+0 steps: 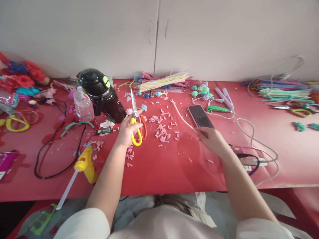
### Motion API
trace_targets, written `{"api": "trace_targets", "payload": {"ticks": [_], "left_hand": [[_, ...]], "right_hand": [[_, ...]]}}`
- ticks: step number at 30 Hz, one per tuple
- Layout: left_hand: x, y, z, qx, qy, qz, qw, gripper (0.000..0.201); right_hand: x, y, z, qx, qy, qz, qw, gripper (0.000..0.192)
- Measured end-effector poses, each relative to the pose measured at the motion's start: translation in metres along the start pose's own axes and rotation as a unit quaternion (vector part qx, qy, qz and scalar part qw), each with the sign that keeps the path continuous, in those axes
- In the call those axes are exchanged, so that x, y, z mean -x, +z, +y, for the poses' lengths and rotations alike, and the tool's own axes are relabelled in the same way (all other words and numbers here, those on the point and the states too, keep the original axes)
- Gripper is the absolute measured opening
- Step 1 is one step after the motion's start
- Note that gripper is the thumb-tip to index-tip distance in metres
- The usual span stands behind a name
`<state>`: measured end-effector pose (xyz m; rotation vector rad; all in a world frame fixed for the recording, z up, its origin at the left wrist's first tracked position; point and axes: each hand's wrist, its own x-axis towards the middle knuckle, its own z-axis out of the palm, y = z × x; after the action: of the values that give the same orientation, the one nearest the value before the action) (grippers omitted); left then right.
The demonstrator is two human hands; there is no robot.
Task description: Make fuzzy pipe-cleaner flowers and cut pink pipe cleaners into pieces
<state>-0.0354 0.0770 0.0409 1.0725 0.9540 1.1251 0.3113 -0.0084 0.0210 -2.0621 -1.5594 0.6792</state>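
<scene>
My left hand (126,132) is closed around a pair of scissors (136,127) with one yellow and one red handle loop. Their blades point away from me, toward the back of the table, and look nearly closed. My right hand (210,139) pinches one end of a thin, pale pink pipe cleaner (181,117), whose far end reaches up and to the left. A phone (200,116) lies face up just beyond the right hand. Between the hands, many small pink cut pieces (163,131) are scattered over the red table (154,172).
A black flask (109,103) and a clear plastic bottle (83,106) stand left of the scissors. A yellow glue gun (87,164) lies by my left forearm. Pipe cleaner bundles (164,82) lie at the back. White cables (253,132) and a power bank (245,159) are at right.
</scene>
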Motion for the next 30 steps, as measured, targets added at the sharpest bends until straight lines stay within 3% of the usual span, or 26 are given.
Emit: {"api": "trace_targets", "payload": {"ticks": [8,14,19,25,30], "left_hand": [[0.0,-0.001,-0.003,-0.005,-0.017,-0.002,1.0,0.062],[0.0,0.001,-0.001,-0.017,-0.016,0.003,1.0,0.061],[-0.002,-0.001,-0.006,-0.025,-0.01,-0.006,1.0,0.061],[-0.003,0.0,-0.007,-0.027,-0.009,-0.005,1.0,0.061],[-0.002,0.002,-0.008,-0.029,-0.017,-0.004,0.999,0.06]], "right_hand": [[0.025,-0.013,0.001,0.037,-0.029,-0.023,0.999,0.035],[0.057,-0.02,0.009,-0.026,0.037,0.091,0.995,0.034],[0.081,-0.019,0.018,0.032,0.044,0.174,0.983,0.032],[0.094,-0.015,0.016,0.047,0.052,0.124,0.99,0.036],[0.103,-0.01,0.013,0.04,0.052,0.184,0.981,0.036]]}}
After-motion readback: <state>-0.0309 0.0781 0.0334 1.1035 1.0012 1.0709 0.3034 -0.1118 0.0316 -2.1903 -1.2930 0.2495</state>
